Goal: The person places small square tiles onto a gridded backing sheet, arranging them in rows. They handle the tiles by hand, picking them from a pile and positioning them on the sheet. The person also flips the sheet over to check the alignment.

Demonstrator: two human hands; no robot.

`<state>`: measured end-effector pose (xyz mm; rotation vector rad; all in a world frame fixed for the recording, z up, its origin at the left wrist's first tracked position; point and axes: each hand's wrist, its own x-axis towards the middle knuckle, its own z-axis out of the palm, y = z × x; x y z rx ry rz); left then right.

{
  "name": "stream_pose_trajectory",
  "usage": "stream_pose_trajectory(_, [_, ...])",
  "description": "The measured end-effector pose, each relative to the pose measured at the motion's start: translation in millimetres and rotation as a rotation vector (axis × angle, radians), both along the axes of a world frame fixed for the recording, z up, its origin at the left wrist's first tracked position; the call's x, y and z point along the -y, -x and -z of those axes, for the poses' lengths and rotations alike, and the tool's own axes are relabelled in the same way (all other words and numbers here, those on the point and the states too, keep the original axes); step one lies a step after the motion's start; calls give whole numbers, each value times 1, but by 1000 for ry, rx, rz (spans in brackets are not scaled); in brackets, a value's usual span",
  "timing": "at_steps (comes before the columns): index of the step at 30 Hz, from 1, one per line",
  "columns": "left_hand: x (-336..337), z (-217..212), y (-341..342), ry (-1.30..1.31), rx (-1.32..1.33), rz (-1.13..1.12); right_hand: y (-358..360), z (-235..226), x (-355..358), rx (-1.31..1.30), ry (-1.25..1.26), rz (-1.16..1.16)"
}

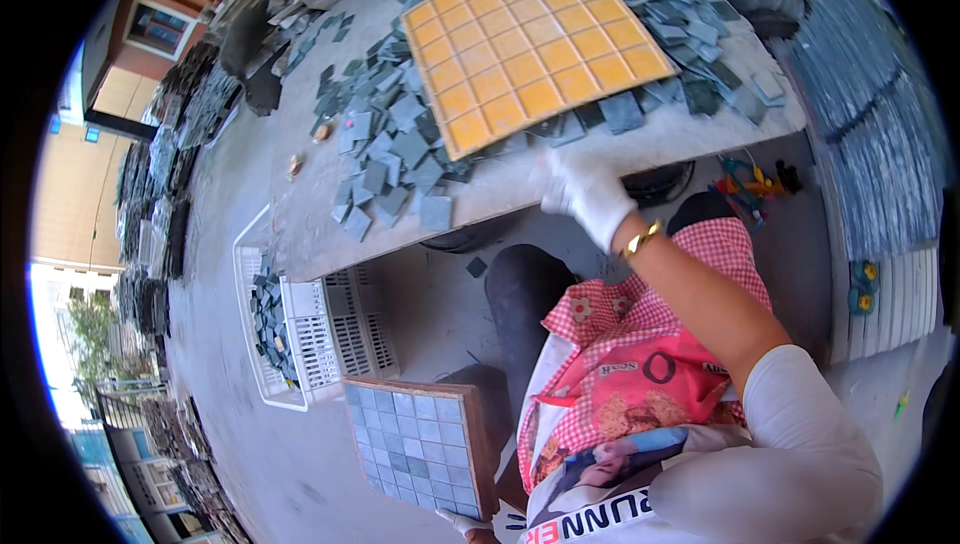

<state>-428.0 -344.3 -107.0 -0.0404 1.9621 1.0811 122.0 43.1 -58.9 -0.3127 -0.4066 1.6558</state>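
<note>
My right hand, in a white glove, is stretched out to the near edge of the concrete table, just below a yellow grid tray. The tray lies on a heap of loose grey-blue square tiles. Whether this hand grips anything is unclear. My left hand, also gloved, is mostly cut off at the bottom edge. It grips the lower corner of a wooden-edged board covered with pale grey-blue mosaic tiles, held low beside my apron.
A white plastic crate with grey tiles stands on the floor under the table's left end. Sheets of dark mosaic are stacked at the right, with coloured hand tools beside them. More tile stacks line the left side.
</note>
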Motion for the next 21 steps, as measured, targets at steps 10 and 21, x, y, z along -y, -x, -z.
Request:
stream_pose_trajectory(10, [-8, -28, -1, 35, -140, 56, -88, -68, -20, 567, 606, 480])
stream_pose_trajectory(21, [-101, -115, -58, -174, -573, -10, -71, -76, -39, 30, 625, 677])
